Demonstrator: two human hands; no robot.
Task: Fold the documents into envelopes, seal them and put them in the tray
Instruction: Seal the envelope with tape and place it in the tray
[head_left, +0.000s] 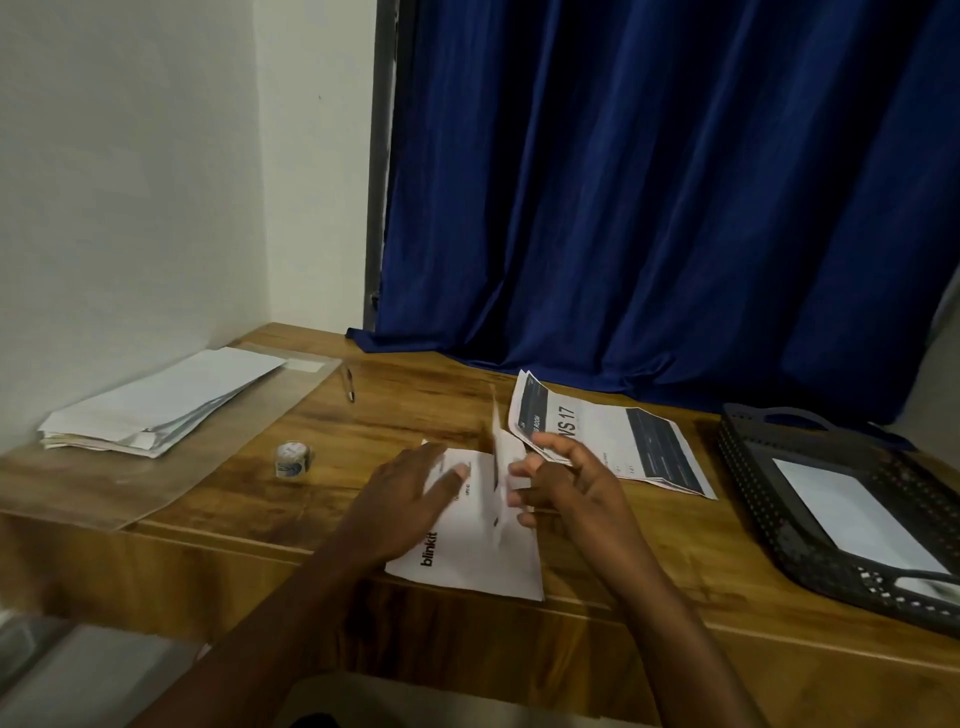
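On the table (332, 431), the left hand (410, 493) presses flat on the blinkit document (467, 561); the right hand (566, 483), grip loosely curled, lifts its raised fold. A printed sheet (623, 441) lies just behind; envelope stack (156, 405), tape roll (292, 458) and pen (349, 383) sit left, the tray (769, 499) right.

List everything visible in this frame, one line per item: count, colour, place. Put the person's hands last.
blinkit sheet: one, white, table front centre, partly folded, under both hands
printed documents: small stack, white with dark panels, right of centre
tray: one, dark perforated, table right
white envelope: one visible, lying in the tray
envelope stack: one pile, white, table left
tape roll: one, whitish, left of the sheet
pen: one, dark, near the back
table: one, wood
curtain: one, blue, behind
left hand: presses the sheet flat
right hand: fingers lift the raised fold
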